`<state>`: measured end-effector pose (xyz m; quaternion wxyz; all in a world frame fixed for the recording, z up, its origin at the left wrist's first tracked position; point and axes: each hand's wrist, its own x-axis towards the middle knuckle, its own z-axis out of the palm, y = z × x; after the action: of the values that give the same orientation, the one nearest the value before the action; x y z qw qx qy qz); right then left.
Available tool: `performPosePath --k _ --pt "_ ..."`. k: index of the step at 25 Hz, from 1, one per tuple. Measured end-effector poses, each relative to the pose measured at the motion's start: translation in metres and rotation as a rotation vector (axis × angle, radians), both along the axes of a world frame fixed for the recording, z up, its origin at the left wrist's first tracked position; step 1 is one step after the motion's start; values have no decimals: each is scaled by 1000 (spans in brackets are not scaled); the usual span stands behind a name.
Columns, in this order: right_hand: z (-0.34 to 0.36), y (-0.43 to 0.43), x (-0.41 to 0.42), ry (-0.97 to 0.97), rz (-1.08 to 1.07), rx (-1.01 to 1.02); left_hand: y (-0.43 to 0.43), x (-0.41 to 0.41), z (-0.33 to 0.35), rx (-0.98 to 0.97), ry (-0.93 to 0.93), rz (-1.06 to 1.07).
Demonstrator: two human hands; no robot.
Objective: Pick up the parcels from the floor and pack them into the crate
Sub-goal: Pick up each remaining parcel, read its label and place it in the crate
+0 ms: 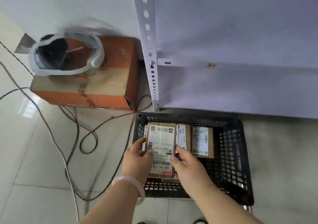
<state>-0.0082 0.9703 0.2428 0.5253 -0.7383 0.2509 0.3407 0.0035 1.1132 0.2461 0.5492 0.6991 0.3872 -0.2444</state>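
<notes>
- Cables [51, 129] trail over the floor [25, 155] at far left, well clear of the work.
- An orange box [103, 89] stands by the wall with a headset [67, 55] on top; neither is part of the task.
- The left hand [137, 158] pinches the left long edge of the parcel [161, 141], its thumb on the label.
- The parcel is flat and brown with its label up, held over the left half of the crate [240, 155]. Whether it already rests on anything beneath cannot be told.
- The right hand [187, 165] grips the parcel's right edge near the lower corner, fingers curled onto the label.
- Two packed parcels [202, 141] lie flat in the crate, just right of the held one.
- The crate, black and latticed, sits on the floor in front of a white shelf [223, 51].
- The step in hand looks like setting the parcel down. To do it well:
  - Keep the parcel level between both hands.
  - Square its long edge to the neighbours.
  - Lower it toward the left wall so no gap is wasted.
  - Let go only once it lies flat, drawing the fingers out sideways so they do not tip it.
</notes>
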Motion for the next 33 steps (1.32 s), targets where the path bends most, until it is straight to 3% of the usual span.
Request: performPosePath --k 6,11,17,24,33 --pt "-117 22 11 42 -83 34 2 13 -120 -21 54 -76" --pt "-150 27 24 63 -63 52 4 23 -168 25 86 -124" --pt "-160 41 36 49 -23 43 4 25 -171 106 69 -136" --pt "-174 32 52 135 -14 33 2 47 -180 89 206 -265" --pt "-151 6 52 47 -40 6 -12 45 -156 274 77 -332"
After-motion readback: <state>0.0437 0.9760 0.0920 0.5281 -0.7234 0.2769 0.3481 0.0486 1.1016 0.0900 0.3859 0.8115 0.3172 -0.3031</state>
